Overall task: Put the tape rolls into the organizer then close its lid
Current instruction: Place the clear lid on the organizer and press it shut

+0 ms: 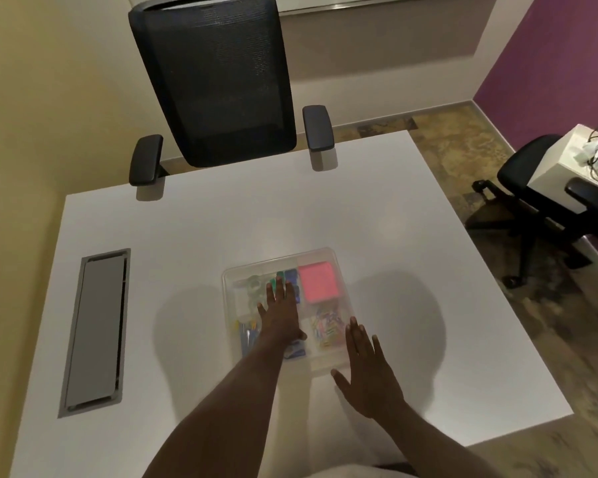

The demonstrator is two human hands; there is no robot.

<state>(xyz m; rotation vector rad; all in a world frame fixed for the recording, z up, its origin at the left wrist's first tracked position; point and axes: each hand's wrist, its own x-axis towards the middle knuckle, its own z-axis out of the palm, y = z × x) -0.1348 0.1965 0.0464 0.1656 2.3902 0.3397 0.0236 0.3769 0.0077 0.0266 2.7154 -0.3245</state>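
Clear organizer [328, 257] near the white table's [221, 219] front edge, bare tabletop on all sides. Left hand [279, 313] flat on its lid, right hand [366, 370] at the near corner, fingers spread, empty. Compartments: clear tape rolls [254, 288], pink notes [316, 282], paper clips [327, 329].

Your organizer [325, 254] sits on the bench [221, 219], near the front middle. Your left hand [279, 313] lies flat on top of it, your right hand [366, 370] at its near right corner. A cable hatch [97, 332] is set in the bench well to the left. A chair [218, 81] stands behind the bench; another chair [539, 198] off right.
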